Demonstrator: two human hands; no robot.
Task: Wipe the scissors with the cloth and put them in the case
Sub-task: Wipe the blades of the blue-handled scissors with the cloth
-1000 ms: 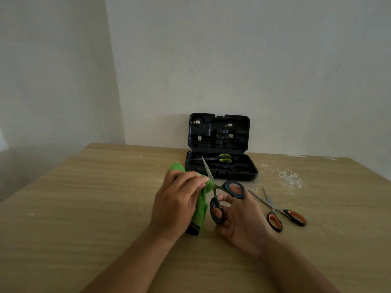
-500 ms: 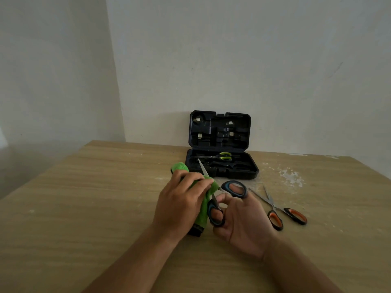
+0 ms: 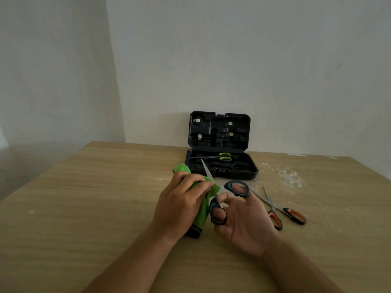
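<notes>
No brand or writing can be read anywhere; the few pale stickers inside the lid of the case are too small to make out. The case is black moulded plastic and stands open at the centre of the frame, at the far edge of the tabletop, its lid upright against the wall. In the tray of its lower half lies one pair of green-handled scissors, blades pointing to the left of the frame; the other recesses look dark and I cannot tell what they hold.

Just below the case, in the middle of the frame, the left hand grips a green cloth bunched around the blade of the blue-handled scissors. The bare blade tip sticks up out of the cloth toward the case, overlapping its front wall in the picture. A dark edge of the cloth hangs down beneath the left hand to the tabletop.

The right hand holds those scissors by their handles, the thumb through the lower loop and a finger through the upper loop, the handles spread apart.

To the right of the hands, a pair of orange-handled scissors lies flat on the tabletop, partly open, blades pointing up the frame. Above them, a patch of white flaky marks shows on the wood.
</notes>
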